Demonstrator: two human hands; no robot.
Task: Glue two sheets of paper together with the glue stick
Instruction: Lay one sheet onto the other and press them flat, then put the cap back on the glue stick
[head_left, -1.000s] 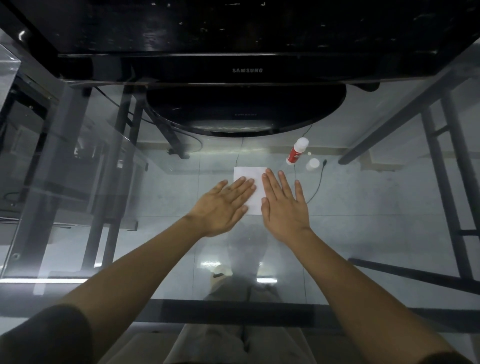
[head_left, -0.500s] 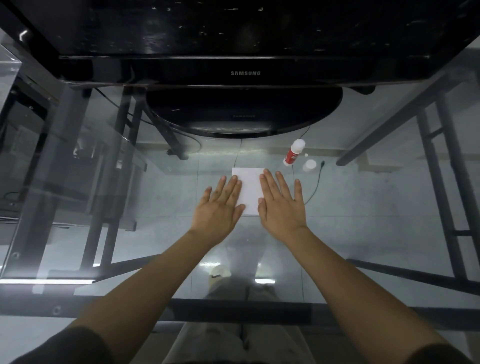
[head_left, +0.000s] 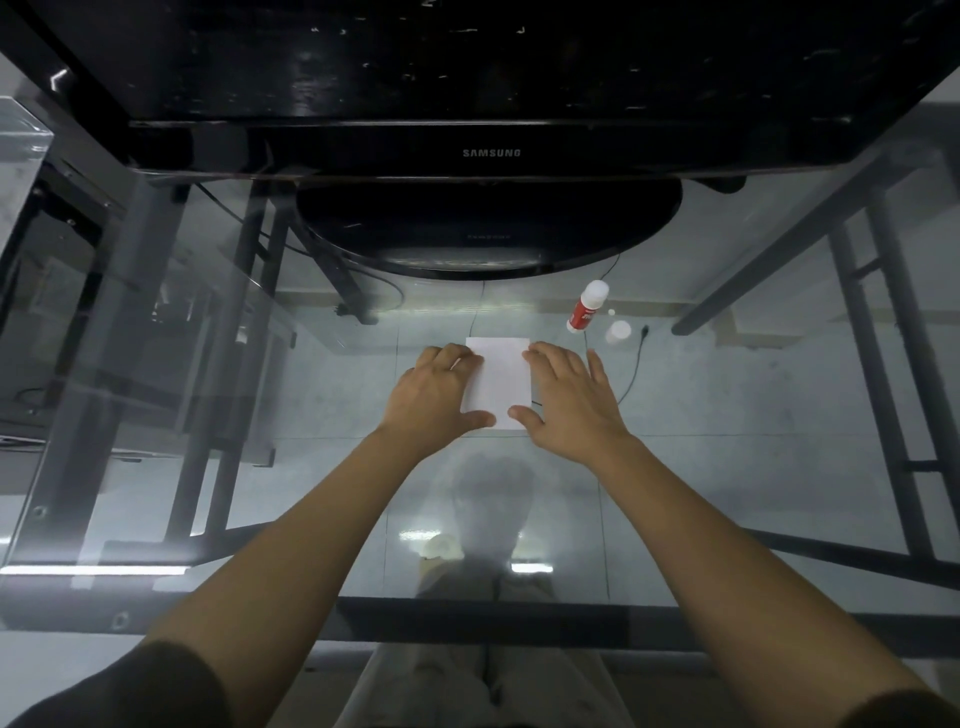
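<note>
Flat-pressing paper (head_left: 498, 382) under left hand (head_left: 434, 392) and right hand (head_left: 569, 402), fingers spread.
Risks sheets skewing between palms if pressed unevenly.

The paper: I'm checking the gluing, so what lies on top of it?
The left hand and right hand cover the side edges of the paper; its middle is bare. Any second sheet underneath is hidden.

Paper (head_left: 501, 382) plain white. Glue stick (head_left: 586, 307) red, white top. Monitor (head_left: 467, 104) glossy black. Sleeves (head_left: 156, 691) dark.
</note>
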